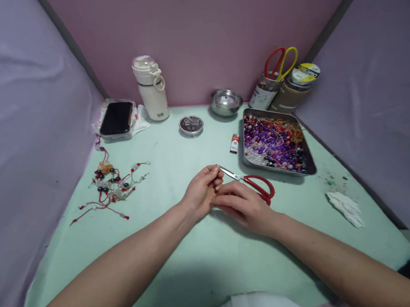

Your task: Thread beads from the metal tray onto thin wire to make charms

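My left hand (202, 189) and right hand (245, 205) are close together, fingers bent; whether they pinch some small thing, I cannot tell. The red-handled scissors (237, 177) lie just beyond my right hand, near the bead tray (279, 170).

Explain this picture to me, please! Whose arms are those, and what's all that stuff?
There's no robot here, just a person's two bare arms. A camera worn on the person's head looks forward and down, so the arms come in from the bottom. The left hand and right hand are close together above a pale green table; I can't tell whether they hold something tiny. Red-handled scissors lie by the right hand. Farther right is a metal tray of colourful beads. Beaded cords lie on the left, with a phone and bottle farther back.
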`<act>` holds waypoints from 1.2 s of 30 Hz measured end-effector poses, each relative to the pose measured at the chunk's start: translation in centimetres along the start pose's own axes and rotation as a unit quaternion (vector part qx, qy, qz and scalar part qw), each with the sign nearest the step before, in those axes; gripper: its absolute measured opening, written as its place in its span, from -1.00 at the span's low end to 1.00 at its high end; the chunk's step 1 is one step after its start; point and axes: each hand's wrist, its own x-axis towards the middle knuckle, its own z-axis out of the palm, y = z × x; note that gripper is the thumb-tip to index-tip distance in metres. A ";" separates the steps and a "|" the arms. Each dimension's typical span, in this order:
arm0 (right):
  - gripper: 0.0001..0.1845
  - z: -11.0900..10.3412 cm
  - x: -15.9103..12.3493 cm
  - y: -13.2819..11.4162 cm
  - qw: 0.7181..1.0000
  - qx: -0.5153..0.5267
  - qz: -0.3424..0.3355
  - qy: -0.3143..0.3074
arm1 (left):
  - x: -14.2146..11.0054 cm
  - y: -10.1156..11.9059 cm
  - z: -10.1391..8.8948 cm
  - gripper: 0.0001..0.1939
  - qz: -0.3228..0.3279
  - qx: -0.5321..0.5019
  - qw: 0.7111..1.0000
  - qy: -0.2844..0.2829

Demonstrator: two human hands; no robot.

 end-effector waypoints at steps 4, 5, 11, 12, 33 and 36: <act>-0.74 0.3 0.1 -0.1 1.000 -0.001 -0.015 -0.002 | 0.0 0.0 0.1 -0.84 -0.003 0.009 1.000 0.002; -0.75 0.4 0.1 -0.1 1.000 0.002 -0.019 -0.004 | 0.0 0.0 0.1 -0.84 -0.003 0.006 1.000 0.001; -0.79 0.5 0.2 -0.9 0.997 0.046 -0.056 -0.020 | 0.1 -0.1 0.0 -0.84 0.007 -0.014 1.000 -0.006; -0.79 0.3 0.2 -1.1 0.997 0.063 -0.051 -0.016 | 0.2 -0.1 -0.1 -0.84 0.012 -0.013 1.000 -0.005; -0.94 -3.7 -0.3 0.3 0.892 0.160 0.352 0.233 | -0.5 -0.4 0.1 -0.85 0.171 0.259 0.951 0.014; -0.96 -3.7 -0.3 0.1 0.933 0.077 0.290 0.198 | -0.9 -0.4 0.4 -0.85 0.192 0.311 0.930 0.032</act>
